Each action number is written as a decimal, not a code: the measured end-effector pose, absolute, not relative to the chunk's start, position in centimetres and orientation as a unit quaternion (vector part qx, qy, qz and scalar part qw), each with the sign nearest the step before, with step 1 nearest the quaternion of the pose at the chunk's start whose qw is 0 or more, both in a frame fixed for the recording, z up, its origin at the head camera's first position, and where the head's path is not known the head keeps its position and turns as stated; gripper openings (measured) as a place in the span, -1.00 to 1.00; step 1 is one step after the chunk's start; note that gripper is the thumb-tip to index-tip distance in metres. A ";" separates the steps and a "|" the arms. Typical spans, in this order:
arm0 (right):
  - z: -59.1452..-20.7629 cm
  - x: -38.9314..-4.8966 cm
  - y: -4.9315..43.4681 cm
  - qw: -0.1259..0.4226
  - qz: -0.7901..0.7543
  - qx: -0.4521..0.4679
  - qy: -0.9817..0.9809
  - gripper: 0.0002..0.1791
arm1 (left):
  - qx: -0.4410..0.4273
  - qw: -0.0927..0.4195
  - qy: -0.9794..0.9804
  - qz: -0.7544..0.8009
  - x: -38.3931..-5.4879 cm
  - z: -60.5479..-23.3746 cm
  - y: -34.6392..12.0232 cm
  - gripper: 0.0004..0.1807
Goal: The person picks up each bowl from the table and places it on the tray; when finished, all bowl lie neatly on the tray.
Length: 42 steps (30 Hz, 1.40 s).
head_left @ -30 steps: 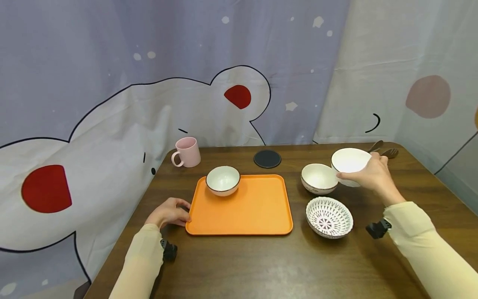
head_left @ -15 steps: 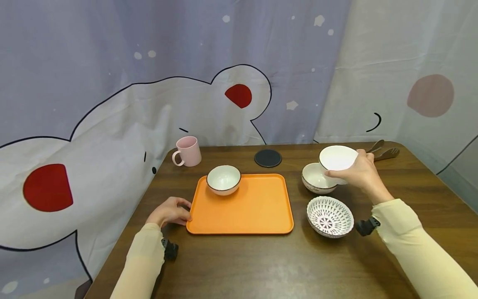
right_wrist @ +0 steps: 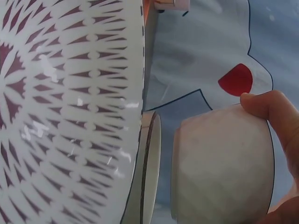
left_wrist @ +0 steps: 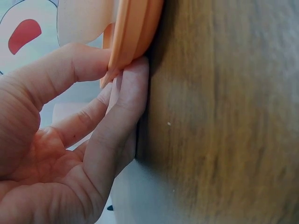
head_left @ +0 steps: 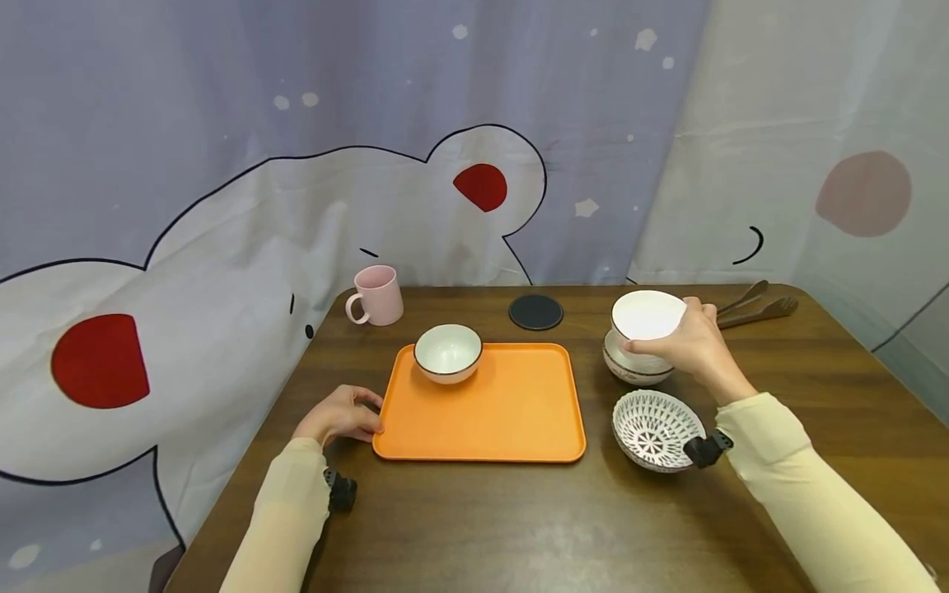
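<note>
With thumb and fingers at its left edge, my left hand (head_left: 343, 414) pinches the rim of an orange tray (head_left: 511, 412). The left wrist view has the thumb over the tray's rim (left_wrist: 135, 28) and fingers beneath it, beside the wood. My right hand (head_left: 697, 352) grips a plain white bowl (head_left: 647, 316) by its sides. That bowl hangs right above a dark-rimmed white bowl (head_left: 638, 375) and hides most of its inside. A gap shows between the held bowl (right_wrist: 224, 163) and the lower rim (right_wrist: 148, 163) in the right wrist view.
A white bowl with a dark rim (head_left: 448, 351) sits at the tray's upper left. A purple-patterned bowl (head_left: 656, 424) stands nearest my right wrist. Toward the back are a pink mug (head_left: 380, 296), a black coaster (head_left: 535, 312), and a wooden spoon (head_left: 752, 293) and fork (head_left: 771, 310).
My right hand has carried the white bowl leftward, from beside the dark-rimmed bowl to above it. The left hand stays at the tray's edge. The head view has shifted slightly.
</note>
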State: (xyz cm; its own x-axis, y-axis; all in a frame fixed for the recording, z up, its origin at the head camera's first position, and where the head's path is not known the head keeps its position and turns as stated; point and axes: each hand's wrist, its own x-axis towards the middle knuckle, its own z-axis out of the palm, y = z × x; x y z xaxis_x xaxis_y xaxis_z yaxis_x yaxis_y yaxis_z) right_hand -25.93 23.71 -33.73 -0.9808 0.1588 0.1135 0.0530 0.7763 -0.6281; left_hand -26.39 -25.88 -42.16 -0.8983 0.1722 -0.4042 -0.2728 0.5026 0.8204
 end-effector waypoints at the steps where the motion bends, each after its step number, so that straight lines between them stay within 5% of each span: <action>1: -33.8 -26.0 23.6 0.079 0.331 -0.056 -0.939 0.31 | -0.031 0.223 0.838 0.497 -26.4 -42.1 -25.8 -0.45; 42: -34.1 -28.3 16.5 0.036 0.368 -0.031 -0.929 0.23 | -0.036 0.230 0.837 0.495 -26.5 -42.0 -25.7 -0.44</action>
